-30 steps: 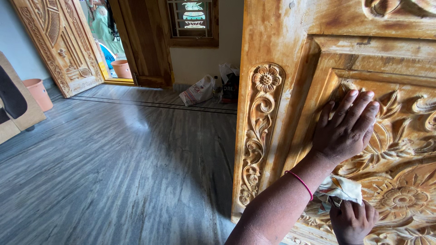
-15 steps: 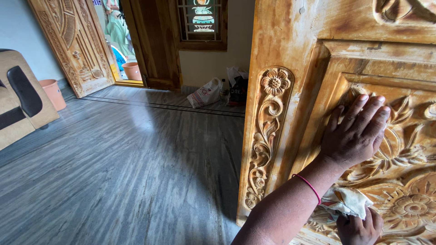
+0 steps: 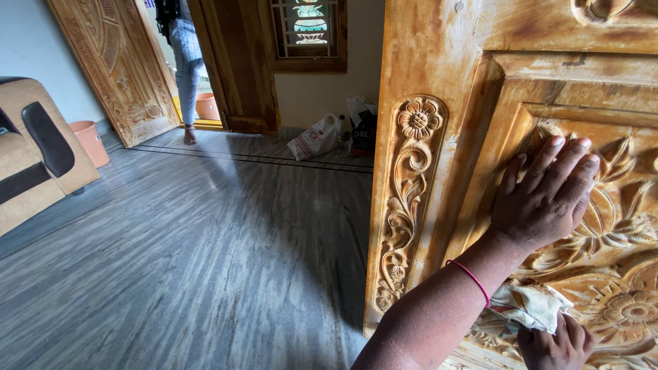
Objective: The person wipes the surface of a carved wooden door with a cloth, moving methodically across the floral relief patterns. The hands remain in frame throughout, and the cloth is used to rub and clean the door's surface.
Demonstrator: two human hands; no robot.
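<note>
A carved wooden door [image 3: 473, 137], judged heavy and rigid, is steadied by the left hand [image 3: 541, 199], its fingers [image 3: 572, 161] spread flat on the floral panel. Low on the same panel, a soft, limp cloth [image 3: 531, 306] is bunched in the right hand [image 3: 558, 342].

Golden-brown door [image 3: 439, 68], floral carving; grey streaked floor [image 3: 171, 274].
</note>
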